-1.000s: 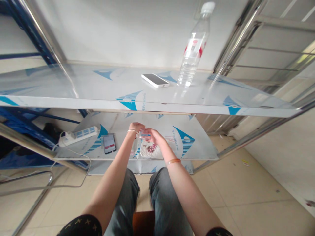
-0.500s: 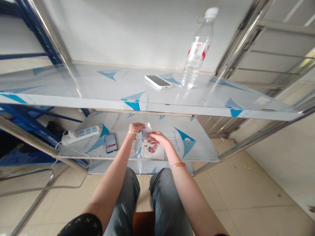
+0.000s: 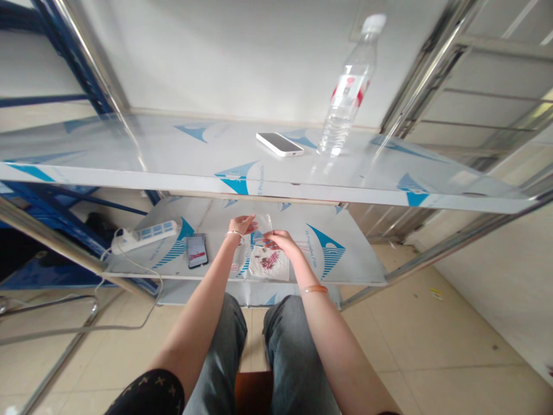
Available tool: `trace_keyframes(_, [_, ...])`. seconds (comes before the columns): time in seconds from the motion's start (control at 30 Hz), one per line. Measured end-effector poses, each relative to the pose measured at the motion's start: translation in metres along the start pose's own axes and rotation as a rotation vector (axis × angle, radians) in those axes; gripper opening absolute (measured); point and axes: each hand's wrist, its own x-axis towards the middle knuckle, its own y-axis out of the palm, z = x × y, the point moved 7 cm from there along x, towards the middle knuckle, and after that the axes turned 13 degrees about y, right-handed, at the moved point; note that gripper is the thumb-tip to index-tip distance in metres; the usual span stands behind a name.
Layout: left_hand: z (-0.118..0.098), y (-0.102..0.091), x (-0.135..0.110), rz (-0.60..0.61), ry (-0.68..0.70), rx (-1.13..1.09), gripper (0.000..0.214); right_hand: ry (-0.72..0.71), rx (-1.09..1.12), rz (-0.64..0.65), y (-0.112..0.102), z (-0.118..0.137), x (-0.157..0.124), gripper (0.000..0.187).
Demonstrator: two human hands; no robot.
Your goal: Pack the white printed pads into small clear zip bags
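Observation:
Over the lower shelf, my left hand (image 3: 242, 224) and my right hand (image 3: 280, 239) hold a small clear plastic bag (image 3: 264, 224) between them. The fingers of both are closed on its edges, and the bag stands up more or less flat. Just below my right hand lies a white cloth or tissue (image 3: 259, 270) with a heap of small dark-red beads (image 3: 270, 262) on it. To the left of the cloth, partly hidden by my left wrist, is another clear packet (image 3: 236, 262) with red marks. Whether anything is inside the held bag I cannot tell.
A phone (image 3: 197, 252) and a white power strip (image 3: 149, 235) with its cable lie left on the lower shelf. The upper shelf (image 3: 173, 173) juts out above, carrying a white phone (image 3: 280, 144) and a water bottle (image 3: 348, 92). Metal posts stand at both sides.
The clear bag has been spread wider and shows larger between my hands, which have drawn slightly apart. The beads and cloth stay where they were.

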Motion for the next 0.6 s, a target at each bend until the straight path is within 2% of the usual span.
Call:
trace_keyframes(0.1, [0.003,0.002,-0.002,0.031,-0.020,-0.005,0.021,-0.042,0.077,-0.042,-0.003,0.002,-0.002,0.011])
trace_keyframes(0.27, [0.008,0.000,-0.004,0.066,-0.078,0.050,0.013,-0.027,0.028,0.021,0.004,0.001,-0.002,0.010])
trace_keyframes(0.43, [0.005,-0.001,-0.001,0.085,-0.019,0.073,0.023,0.007,-0.073,0.069,0.008,-0.003,0.002,0.007])
trace_keyframes(0.6, [-0.001,-0.005,-0.001,0.069,0.033,0.151,0.033,-0.021,-0.084,0.092,0.008,-0.005,0.007,0.010])
